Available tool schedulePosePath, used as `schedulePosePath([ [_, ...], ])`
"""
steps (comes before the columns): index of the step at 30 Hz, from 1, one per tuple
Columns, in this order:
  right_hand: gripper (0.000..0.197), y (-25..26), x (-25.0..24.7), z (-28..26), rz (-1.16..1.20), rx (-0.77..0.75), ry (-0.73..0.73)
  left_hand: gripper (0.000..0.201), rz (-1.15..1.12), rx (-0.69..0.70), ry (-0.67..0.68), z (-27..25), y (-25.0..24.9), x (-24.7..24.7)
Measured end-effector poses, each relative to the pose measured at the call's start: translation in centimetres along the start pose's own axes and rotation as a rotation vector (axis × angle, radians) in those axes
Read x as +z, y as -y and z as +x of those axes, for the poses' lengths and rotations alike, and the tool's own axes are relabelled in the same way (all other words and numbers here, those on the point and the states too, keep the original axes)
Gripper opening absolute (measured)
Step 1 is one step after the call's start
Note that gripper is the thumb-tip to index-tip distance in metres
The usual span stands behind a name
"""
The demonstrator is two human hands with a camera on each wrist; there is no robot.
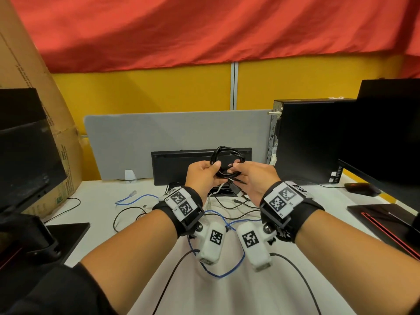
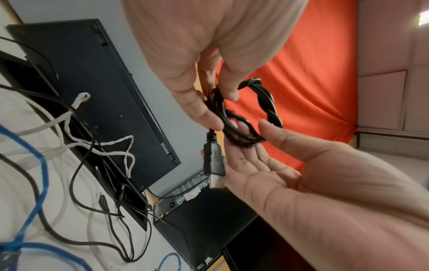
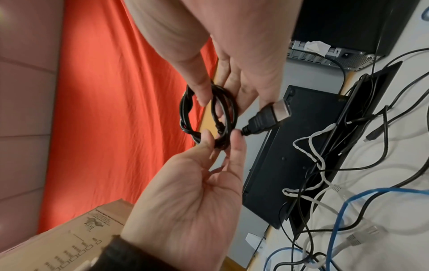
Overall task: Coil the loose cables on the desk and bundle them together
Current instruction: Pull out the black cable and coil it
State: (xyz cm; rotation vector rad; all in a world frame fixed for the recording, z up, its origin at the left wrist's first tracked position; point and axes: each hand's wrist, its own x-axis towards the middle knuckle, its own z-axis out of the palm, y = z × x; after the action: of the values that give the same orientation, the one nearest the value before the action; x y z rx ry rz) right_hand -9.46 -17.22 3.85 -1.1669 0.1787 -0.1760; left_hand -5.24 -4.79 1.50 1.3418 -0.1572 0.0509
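Observation:
A black cable coil point(image 1: 228, 155) is held in the air over the desk, wound into a small twisted ring point(image 2: 267, 102). My left hand point(image 1: 213, 170) pinches the ring's lower side between thumb and fingers point(image 3: 219, 141). My right hand point(image 1: 238, 171) holds the other side, thumb point(image 3: 204, 95) pressed on the loops and fingers behind them. The cable's USB plug point(image 2: 214, 162) hangs free below the ring point(image 3: 269, 117). On the white desk point(image 1: 102, 201) lie a loose blue cable point(image 1: 136, 198), a white cable point(image 2: 69, 117) and thin black cables point(image 1: 127, 211), tangled together.
A black keyboard point(image 1: 181, 165) leans on its edge against the grey divider point(image 1: 136, 137). A black computer tower point(image 1: 306, 137) and a monitor point(image 1: 391, 133) stand on the right, with a mouse point(image 1: 361, 189). On the left are another monitor point(image 1: 27, 153) and a cardboard box point(image 1: 20, 64).

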Motion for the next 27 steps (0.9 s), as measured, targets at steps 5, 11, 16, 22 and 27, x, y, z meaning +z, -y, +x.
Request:
schedulePosePath([
  [5,0.012,-0.5,0.0,0.2,0.068,-0.054,0.121,0.017,-0.035,0.017,0.002,-0.1,-0.2,-0.1],
  [11,0.005,0.1,-0.6,0.7,0.139,-0.01,0.251,0.023,-0.151,-0.103,0.136,-0.3,-1.0,-0.9],
  [16,0.016,0.2,-1.1,1.1,0.154,0.03,0.302,0.016,-0.163,-0.191,0.168,-0.3,-1.8,-2.0],
  [22,0.023,0.0,-0.6,0.8,0.167,0.08,0.369,0.016,-0.093,-0.228,0.18,-0.9,-2.6,-3.2],
  [27,0.024,-0.4,0.1,0.1,0.254,0.11,0.446,0.016,-0.118,-0.248,0.167,-1.6,-2.8,-3.8],
])
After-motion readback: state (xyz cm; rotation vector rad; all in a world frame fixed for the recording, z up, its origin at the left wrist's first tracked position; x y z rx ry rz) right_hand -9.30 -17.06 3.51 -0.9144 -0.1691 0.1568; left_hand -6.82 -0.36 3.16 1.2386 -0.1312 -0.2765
